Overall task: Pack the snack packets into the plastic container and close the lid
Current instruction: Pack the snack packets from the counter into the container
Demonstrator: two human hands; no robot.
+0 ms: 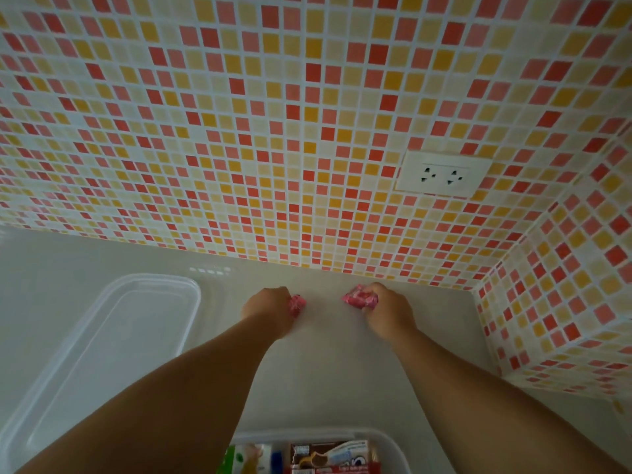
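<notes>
Left hand [268,307] fingers curled round crinkly pink packet [297,305], right hand [386,307] gripping another pink wrapper [360,299]

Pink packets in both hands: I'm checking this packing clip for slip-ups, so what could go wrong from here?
1. Both hands, left and right, grip a pink packet (left, right) with curled fingers; squeezing may crush the snacks.
2. The container near the bottom edge already holds packets; two more may block closing.
3. The lid lies off to the left, so the box is not yet closed.

Lid [113,336] left on counter [325,371], container [386,443] nearest, outlet [441,174] on wall behind.
</notes>
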